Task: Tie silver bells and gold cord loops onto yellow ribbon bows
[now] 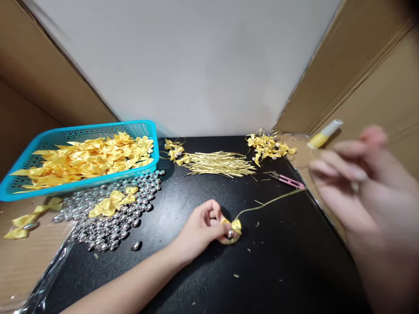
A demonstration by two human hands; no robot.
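Note:
My left hand [209, 222] rests low over the black table, thumb and fingers pinched on a small yellow satin bow [236, 226] with a shiny silver bead [230, 234] at its middle. From this bow a thin gold cord [268, 203] curves right, past the pink thread snips [287, 180], and disappears at my right hand [353, 183]. That hand is raised at the right, smeared by motion, its fingers curled together; the cord's end is hidden there. A pink patch shows at one of its fingertips.
A turquoise basket [153, 126] of yellow bows stands left, behind loose silver beads [108, 231] with several bows on them. Cut gold cords [219, 165] lie at the back between finished beaded bows [270, 146]. A spool [329, 131] lies right. Cardboard walls [353, 65] flank the table.

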